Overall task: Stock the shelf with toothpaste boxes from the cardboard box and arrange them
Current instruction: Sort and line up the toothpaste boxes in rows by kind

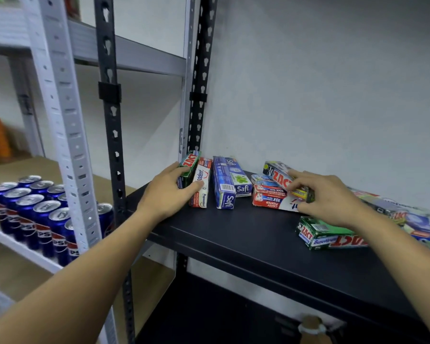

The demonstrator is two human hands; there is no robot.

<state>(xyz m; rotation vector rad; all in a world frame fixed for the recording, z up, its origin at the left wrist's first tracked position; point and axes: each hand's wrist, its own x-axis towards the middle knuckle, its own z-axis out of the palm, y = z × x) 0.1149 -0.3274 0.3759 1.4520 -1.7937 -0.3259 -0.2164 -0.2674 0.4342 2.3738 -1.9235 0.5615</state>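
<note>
At centre frame on the black metal shelf (233, 232), we are gripping an upright green cardboard toothpaste box (190, 166) with our left hand (168, 194) and pinching a dark cardboard Zact box (277, 175) with our right hand (328, 197), where a careless nudge could topple the standing row.

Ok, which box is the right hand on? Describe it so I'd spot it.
On the black shelf, right of the blue Safi boxes, lies a pile of red-and-white boxes. The right hand pinches the Zact box tilted on top of it, dark grey, unlike the green Zact boxes nearby.
</note>
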